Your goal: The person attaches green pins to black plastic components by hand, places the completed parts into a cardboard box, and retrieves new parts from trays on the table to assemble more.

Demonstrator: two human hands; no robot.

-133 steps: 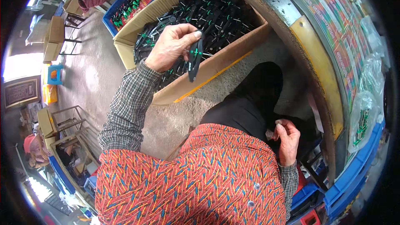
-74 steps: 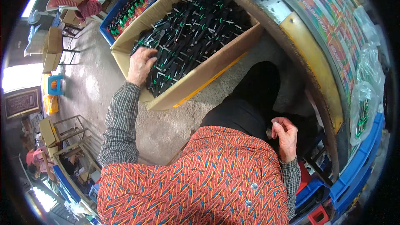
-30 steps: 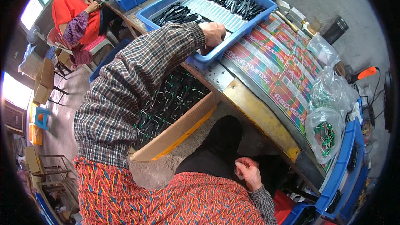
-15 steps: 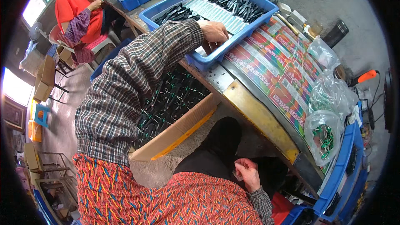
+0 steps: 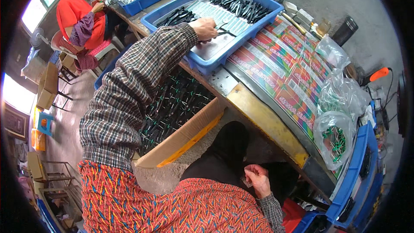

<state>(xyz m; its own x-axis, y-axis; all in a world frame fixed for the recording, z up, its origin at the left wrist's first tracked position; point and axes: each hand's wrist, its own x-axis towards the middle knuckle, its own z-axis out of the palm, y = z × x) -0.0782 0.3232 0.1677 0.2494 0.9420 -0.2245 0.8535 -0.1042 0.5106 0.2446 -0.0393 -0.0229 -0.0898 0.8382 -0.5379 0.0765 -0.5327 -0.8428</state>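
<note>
My left hand [image 5: 204, 29] is over the near left part of the blue tray [image 5: 207, 64], its fingers closed on a black-handled tool [image 5: 226, 31] that looks like small pliers with a shiny head. More black-handled tools [image 5: 241, 5] lie piled along the tray's far side, with a smaller heap at its left. White printed strips [image 5: 224, 17] lie in a row between the heaps. My right hand [image 5: 258, 180] rests near my lap, thumb and fingers pinched on a small clear piece [image 5: 247, 183], perhaps plastic; its kind is hard to make out.
Beneath my left arm, a cardboard box [image 5: 185, 134] holds many black tools with green parts. Printed colourful sheets [image 5: 276, 67] cover the table. Clear bags [image 5: 334, 140] with green pieces and a blue crate [image 5: 351, 177] are at the right. A person in red [image 5: 79, 21] sits far left.
My left hand has moved left and slightly up from the tray's near side, and a black-handled tool now shows at its fingers. My right hand has barely moved.
</note>
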